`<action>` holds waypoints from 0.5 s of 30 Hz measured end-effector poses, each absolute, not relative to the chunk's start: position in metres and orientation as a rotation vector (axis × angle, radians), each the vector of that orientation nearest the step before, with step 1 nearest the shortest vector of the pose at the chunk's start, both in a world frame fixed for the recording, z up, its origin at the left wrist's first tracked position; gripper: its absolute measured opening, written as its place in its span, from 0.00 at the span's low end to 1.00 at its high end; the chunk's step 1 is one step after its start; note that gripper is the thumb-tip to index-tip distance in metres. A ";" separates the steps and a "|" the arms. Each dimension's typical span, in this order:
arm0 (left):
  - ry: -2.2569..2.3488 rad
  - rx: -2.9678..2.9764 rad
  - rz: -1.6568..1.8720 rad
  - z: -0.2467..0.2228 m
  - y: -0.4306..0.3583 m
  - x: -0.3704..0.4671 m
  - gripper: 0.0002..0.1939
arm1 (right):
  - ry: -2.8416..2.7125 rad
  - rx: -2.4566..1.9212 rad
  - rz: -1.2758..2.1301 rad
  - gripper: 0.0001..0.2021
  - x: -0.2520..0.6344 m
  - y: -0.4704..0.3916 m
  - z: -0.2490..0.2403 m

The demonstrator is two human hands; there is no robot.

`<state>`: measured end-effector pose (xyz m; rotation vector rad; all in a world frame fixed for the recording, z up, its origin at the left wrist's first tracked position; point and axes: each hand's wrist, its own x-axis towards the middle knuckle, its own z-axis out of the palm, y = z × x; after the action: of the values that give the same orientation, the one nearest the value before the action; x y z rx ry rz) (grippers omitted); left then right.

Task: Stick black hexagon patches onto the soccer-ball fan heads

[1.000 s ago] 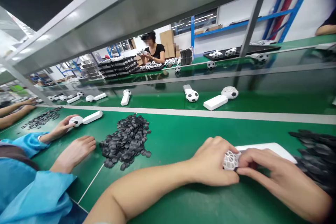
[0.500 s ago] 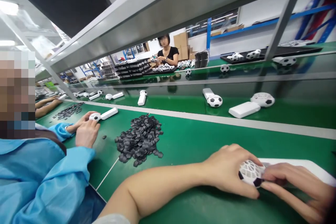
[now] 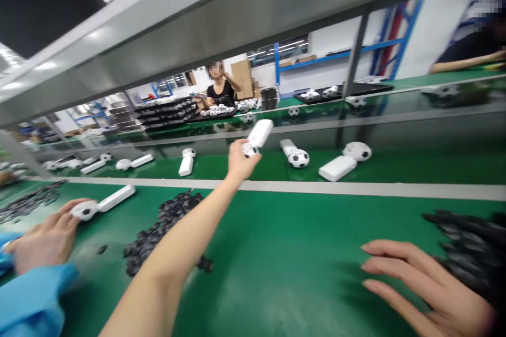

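Observation:
My left hand [image 3: 239, 163] reaches forward past the pale strip, with its fingers closed round the ball end of a soccer-ball device with a white handle [image 3: 261, 133]. The handle points up and away, over the dark green belt [image 3: 221, 168]. Low at the right, my right hand [image 3: 427, 284] holds nothing, its fingers apart above the green tabletop [image 3: 292, 253]. Right beside it lies a pile of black pieces [image 3: 466, 237], partly hidden by the hand and blurred.
More soccer-ball devices [image 3: 339, 167] lie on the belt. My left forearm crosses a second pile of black pieces [image 3: 158, 237]. At left, a co-worker's hand [image 3: 49, 237] in a blue sleeve holds another device. A metal beam [image 3: 221, 26] runs overhead; another person [image 3: 221, 89] sits beyond.
Both hands were together on the soccer-ball device near the table's right side. The left hand has carried it forward and left over the belt; the right hand has let go. The view has shifted right.

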<state>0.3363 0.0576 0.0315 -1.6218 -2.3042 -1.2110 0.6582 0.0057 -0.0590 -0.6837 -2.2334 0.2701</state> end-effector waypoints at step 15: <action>-2.462 -1.465 -0.741 -0.042 0.097 0.270 0.33 | -2.380 -1.105 0.220 0.10 0.658 0.006 -0.022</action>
<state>0.2700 0.0971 -0.0418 -1.4654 -2.4624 -0.7415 0.6583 0.0062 -0.0223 -1.1046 -2.3799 0.2197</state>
